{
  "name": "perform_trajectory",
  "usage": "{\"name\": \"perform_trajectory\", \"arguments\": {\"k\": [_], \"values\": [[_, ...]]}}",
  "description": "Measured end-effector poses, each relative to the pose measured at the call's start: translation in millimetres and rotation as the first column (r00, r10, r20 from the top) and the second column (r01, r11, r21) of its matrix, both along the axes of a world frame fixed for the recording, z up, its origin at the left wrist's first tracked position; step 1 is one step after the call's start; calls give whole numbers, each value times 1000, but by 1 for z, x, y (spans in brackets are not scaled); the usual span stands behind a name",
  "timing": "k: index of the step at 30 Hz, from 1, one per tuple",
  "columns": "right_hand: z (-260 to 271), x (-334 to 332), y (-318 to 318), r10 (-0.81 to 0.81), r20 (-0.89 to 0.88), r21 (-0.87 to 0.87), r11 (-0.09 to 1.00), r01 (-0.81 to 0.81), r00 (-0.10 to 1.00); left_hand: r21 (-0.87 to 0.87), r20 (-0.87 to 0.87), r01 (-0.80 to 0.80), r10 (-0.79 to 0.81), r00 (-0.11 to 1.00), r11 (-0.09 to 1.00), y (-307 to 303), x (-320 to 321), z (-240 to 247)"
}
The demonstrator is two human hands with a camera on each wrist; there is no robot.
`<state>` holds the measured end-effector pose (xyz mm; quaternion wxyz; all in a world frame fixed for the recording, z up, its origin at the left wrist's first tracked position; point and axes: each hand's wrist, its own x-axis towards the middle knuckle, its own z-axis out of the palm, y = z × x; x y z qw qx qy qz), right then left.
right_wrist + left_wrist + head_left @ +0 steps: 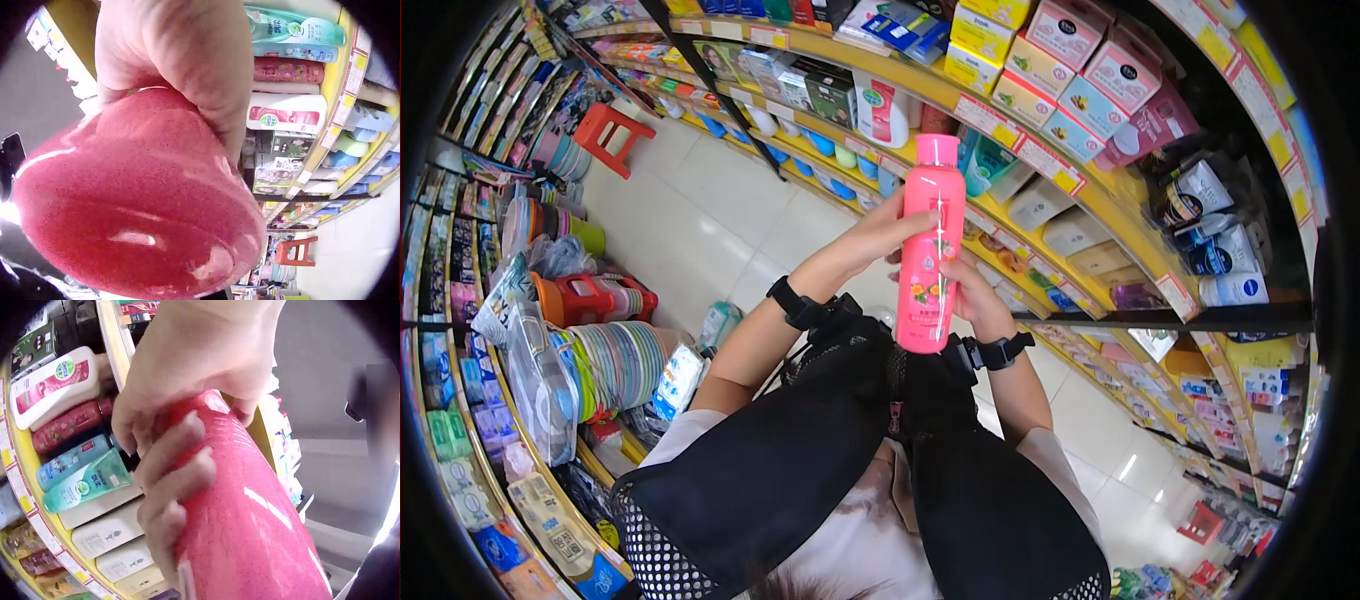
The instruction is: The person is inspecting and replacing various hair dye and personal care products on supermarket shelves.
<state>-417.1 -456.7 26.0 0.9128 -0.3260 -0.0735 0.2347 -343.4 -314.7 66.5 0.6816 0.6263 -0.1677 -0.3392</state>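
She holds the pink bottle (931,245) upright just in front of the yellow shelf (1112,215). Her left hand (878,235) curls round its upper body and her right hand (972,300) wraps its base. She seems to be inspecting it. Turning or shelving it calls for loosening one hand.

The pink bottle (930,255) is smooth, glossy plastic with bright highlights along its side. The floor tiles (700,210) shine pale and polished. Far right, the boxes (1090,80) look like matt cardboard. The near black vest (800,470) is mesh-edged cloth.
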Motion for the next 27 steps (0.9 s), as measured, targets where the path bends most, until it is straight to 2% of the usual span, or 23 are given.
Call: {"name": "perform_trajectory", "arguments": {"k": [1, 3, 4, 5, 6, 7, 9, 12, 15, 18, 20, 22, 24, 27], "values": [[1, 3, 1, -44, -48, -18, 999, 44, 998, 0, 1, 0, 0, 1000, 1000, -2, 1, -1], [-3, -5, 1, -131, -168, -47, 991, 124, 977, -70, -39, -180, 177, 983, 981, -10, -3, -8], [-8, -8, 0, -148, -173, -48, 989, 142, 974, -104, -55, -263, 259, 964, 959, -15, -3, -10], [-10, -8, 1, -162, -185, -146, 980, 136, 969, -96, -37, -279, 276, 960, 956, -15, -4, -9], [-11, -10, 2, -186, -198, -242, 961, 136, 962, -95, -39, -270, 268, 963, 958, -15, -2, -10], [-9, -24, 2, -173, -201, -329, 939, 100, 964, -131, -126, -281, 265, 956, 951, -14, 2, -10], [2, -28, 7, -174, -190, -336, 936, 103, 966, -191, -252, -304, 252, 934, 933, -9, 10, -16], [1, -33, 9, -193, -185, -347, 930, 120, 964, -195, -308, -269, 202, 930, 943, -6, 8, -23], [-3, -35, 10, -191, -96, -377, 915, 142, 977, -170, -312, -258, 196, 929, 951, -5, 2, -33], [3, -34, 10, -187, -154, -381, 917, 116, 970, -211, -364, -259, 170, 916, 943, -4, -2, -36], [11, -32, 11, -219, -265, -381, 918, 106, 939, -198, -377, -253, 165, 911, 947, 0, -3, -38], [8, -28, 14, -201, -280, -396, 915, 78, 939, -187, -389, -250, 163, 907, 950, 3, -2, -40], [3, -27, 15, -191, -296, -410, 910, 56, 936, -276, -593, -312, 94, 800, 909, 4, -1, -41], [-5, -27, 18, -165, -245, -434, 900, 44, 955, -320, -612, -337, 77, 787, 885, 6, -1, -47]]}}
